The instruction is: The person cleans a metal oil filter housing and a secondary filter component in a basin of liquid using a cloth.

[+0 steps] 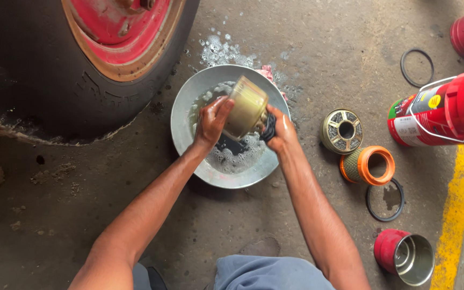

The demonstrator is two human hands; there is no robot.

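Observation:
My left hand [212, 121] grips a yellowish-green cylindrical housing [247, 109], holding it tilted just above a round metal basin [186, 102] with soapy water. My right hand [280, 129] holds a dark wet rag or brush [268, 128] pressed against the housing's right side. A dark object [231, 145] lies in the foamy water under the housing. A pink cloth [267, 71] peeks out behind the basin's far rim.
A large black tyre with a red rim [108, 48] stands at the upper left. To the right lie a round filter element [342, 130], an orange-capped filter [368, 165], two black rubber rings [385, 200], a red can [436, 115], a red cup [404, 256] and a yellow floor line [457, 215].

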